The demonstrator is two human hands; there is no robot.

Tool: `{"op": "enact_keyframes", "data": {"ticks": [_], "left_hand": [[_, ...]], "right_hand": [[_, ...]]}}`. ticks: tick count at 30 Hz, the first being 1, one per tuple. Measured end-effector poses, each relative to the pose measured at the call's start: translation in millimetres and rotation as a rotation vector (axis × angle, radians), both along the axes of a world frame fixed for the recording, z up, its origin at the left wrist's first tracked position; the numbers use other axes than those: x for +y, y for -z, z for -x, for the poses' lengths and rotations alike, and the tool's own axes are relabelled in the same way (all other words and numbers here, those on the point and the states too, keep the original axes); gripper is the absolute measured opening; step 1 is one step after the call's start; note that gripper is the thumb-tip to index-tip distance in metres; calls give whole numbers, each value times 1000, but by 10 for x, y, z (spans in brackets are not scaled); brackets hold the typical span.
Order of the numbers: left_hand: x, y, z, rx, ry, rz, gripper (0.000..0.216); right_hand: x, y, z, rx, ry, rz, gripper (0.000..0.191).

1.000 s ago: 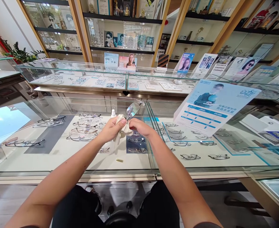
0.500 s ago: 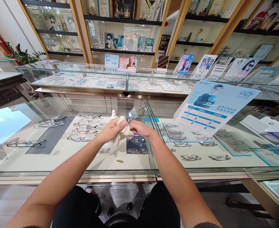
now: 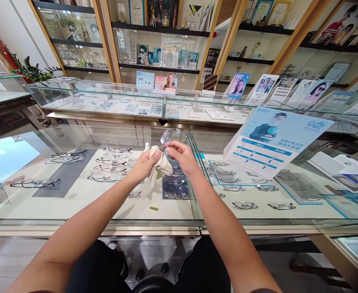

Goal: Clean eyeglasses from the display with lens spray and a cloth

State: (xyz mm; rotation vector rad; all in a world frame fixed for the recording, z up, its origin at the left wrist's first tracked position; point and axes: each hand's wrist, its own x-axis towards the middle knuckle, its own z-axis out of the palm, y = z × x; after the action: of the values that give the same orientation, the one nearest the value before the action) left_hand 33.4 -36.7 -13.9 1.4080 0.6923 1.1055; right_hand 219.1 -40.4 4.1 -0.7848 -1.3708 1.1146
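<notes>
My left hand (image 3: pixel 144 164) is closed on a beige cleaning cloth (image 3: pixel 160 167) that hangs down between my two hands. My right hand (image 3: pixel 180 158) pinches a pair of thin-framed glasses (image 3: pixel 168 137), whose lens sticks up above my fingers. The cloth wraps the lower part of the glasses. Both hands hover above the glass top of a display counter (image 3: pixel 84 219). A small white spray bottle (image 3: pixel 147 145) stands on the counter just behind my left hand.
Under the glass lie rows of glasses frames (image 3: pixel 112 162). A small brass piece (image 3: pixel 153 208) lies near the front. A blue leaflet on a stand (image 3: pixel 273 140) rises at the right. A second glass counter (image 3: pixel 105 101) and wall shelves (image 3: pixel 160 44) stand behind.
Both hands have lifted the glasses and cloth slightly. The glasses have turned, so the lens now tilts more to the left above my fingers.
</notes>
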Motion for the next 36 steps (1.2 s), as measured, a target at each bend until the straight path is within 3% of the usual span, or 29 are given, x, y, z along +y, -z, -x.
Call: {"op": "enact_keyframes", "data": {"ticks": [4, 11, 18, 26, 36], "left_hand": [[-8, 13, 6, 60, 2, -9, 72], [19, 43, 25, 65, -8, -7, 77], [65, 68, 21, -61, -48, 20, 76], [82, 55, 22, -141, -51, 62, 76], [83, 5, 59, -199, 21, 100, 59]], "right_hand": [[16, 70, 82, 49, -4, 75, 44], [42, 19, -50, 186, 102, 123, 33], [58, -10, -170, -107, 19, -111, 25], [43, 24, -168, -376, -29, -137, 20], [41, 66, -82, -400, -122, -96, 25]]}}
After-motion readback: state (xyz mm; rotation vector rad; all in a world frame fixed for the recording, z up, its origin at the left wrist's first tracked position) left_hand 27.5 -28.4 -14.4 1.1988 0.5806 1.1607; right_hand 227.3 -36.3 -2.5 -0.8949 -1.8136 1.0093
